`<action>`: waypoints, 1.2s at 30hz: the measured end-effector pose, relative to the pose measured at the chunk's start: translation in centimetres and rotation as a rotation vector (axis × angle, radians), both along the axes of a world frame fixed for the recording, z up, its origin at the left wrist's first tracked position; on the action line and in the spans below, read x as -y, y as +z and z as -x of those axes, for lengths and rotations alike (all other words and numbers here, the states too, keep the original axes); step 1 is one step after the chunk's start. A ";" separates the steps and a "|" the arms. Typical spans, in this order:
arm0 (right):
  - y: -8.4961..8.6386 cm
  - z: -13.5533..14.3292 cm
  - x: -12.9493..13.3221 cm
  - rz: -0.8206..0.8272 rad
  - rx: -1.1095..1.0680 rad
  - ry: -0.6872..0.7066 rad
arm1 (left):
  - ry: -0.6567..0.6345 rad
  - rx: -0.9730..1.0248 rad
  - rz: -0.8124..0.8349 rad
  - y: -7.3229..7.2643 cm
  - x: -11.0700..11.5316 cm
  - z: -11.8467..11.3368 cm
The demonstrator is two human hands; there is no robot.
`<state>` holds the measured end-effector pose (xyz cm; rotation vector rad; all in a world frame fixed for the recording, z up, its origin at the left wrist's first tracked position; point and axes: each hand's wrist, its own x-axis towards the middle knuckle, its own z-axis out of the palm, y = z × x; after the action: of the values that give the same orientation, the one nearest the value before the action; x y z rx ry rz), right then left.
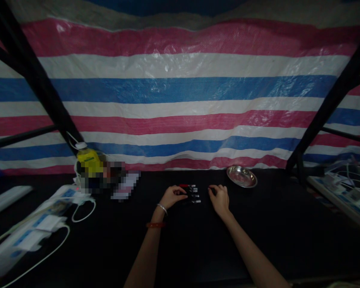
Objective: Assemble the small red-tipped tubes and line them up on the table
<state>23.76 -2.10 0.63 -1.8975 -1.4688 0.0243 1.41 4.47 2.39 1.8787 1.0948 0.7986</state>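
Several slim pen-like sticks (193, 196) with silver ends lie side by side on the black tabletop (186, 248). Most have dark bodies that blend into the table; the farthest is a red stick (184, 185). My left hand (171, 196), wearing a silver bangle and a red bracelet, is at their left ends. Its thumb and index finger are curved with a gap between them, close to the dark bodies. To the right of the sticks, my right hand (219, 199) has its fingers curled in, thumb near the index finger. Whatever may be in that pinch is too small and dark to make out.
A shiny round metal dish (242, 177) stands at the back right. On the left are a white power strip (33, 228) with plugs and cables, and a yellow bottle (90, 160). Black frame posts (318, 116) rise at both sides before a striped plastic sheet (180, 88).
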 end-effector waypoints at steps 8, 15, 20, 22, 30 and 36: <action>-1.1 -0.3 -0.4 -0.109 -0.047 0.027 | 0.008 0.034 -0.006 -0.2 -0.1 0.1; -0.8 -0.1 -0.3 -0.102 -0.024 -0.053 | 0.029 0.082 0.018 -0.5 -0.2 -0.1; -1.3 0.1 -0.3 0.017 0.005 -0.056 | 0.074 0.168 0.068 -0.8 -0.4 -0.1; -1.7 0.0 -0.5 0.029 0.017 -0.014 | 0.106 0.204 0.067 -0.9 -0.5 0.0; -1.4 0.3 -0.4 -0.118 -0.031 0.105 | 0.079 0.163 0.040 -1.0 -0.6 0.2; 0.7 1.3 0.5 -0.226 0.027 0.427 | 0.073 0.171 0.035 -0.8 -0.6 0.2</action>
<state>22.48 -2.63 1.35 -1.3863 -1.7896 0.0307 1.20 5.06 1.55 1.7154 1.0684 0.9568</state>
